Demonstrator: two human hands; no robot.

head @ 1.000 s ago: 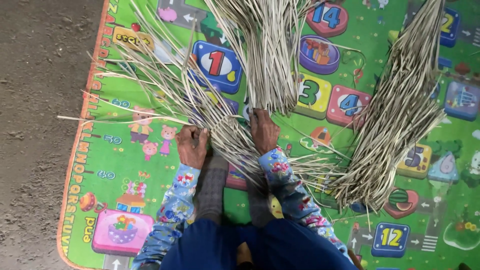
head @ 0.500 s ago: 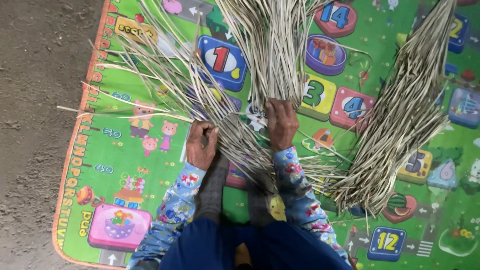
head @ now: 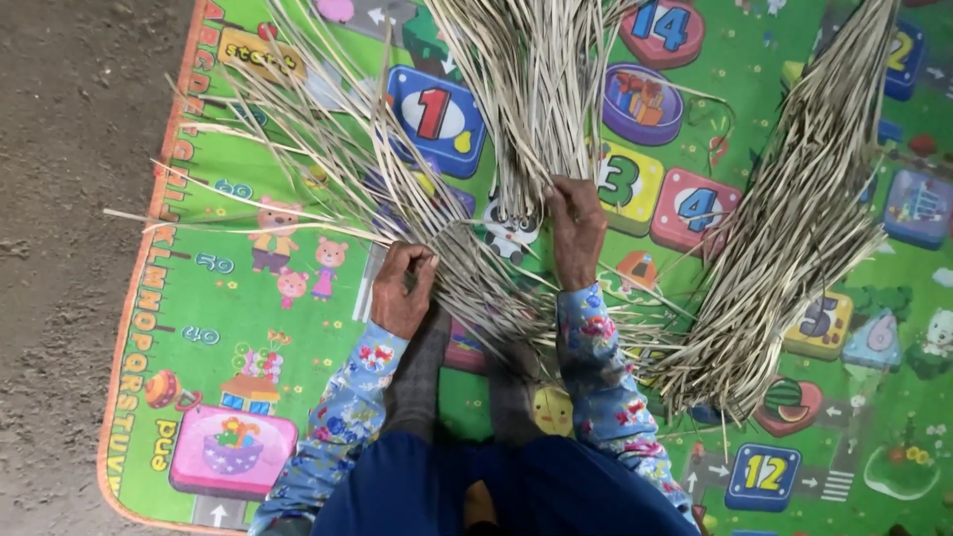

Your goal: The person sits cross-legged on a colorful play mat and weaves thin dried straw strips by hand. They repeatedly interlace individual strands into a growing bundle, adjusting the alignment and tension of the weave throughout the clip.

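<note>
Closest to the camera are the person's dark blue lap and two flowery blue sleeves (head: 338, 427). Just past the sleeves, the left hand (head: 402, 293) has its fingers curled and pressed together around a few thin, pale, dry straw strips (head: 467, 288). The right hand (head: 576, 233) lies flat on the strips with its fingers pushed down on them, so they stay put.

It looks like the weaving step: the strips cross each other right between the two hands. From the left hand's grip, loose strips fan out up and to the left. Above the right hand's grip, a thick bunch of long pale strips (head: 536, 89) runs straight away from the person.

The next move would call for a gentle pull, lifting one strip over its neighbour without letting the others slip.

Off to the right of both hands lies another heap of dry strips (head: 794, 228). Under it all is a bright green foam play mat with pictures (head: 228, 337), and beyond its left edge is grey dirt floor (head: 60, 199).
</note>
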